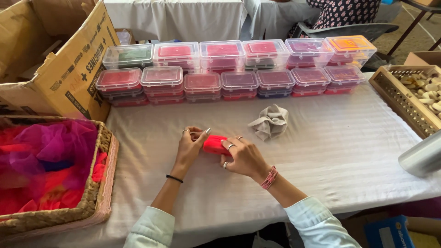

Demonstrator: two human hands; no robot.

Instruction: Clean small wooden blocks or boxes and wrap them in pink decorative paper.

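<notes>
Both the left hand (190, 143) and right hand (242, 156) pinched the small red bundle (215, 144) low over the bench (349, 151), where even pressure from each side seemed wise

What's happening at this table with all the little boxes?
A person holds a small red item between both hands, left hand and right hand, over a white tablecloth. Behind it lie a crumpled grey cloth and two rows of clear lidded boxes. A woven basket of bright fabric sits at the left.
</notes>
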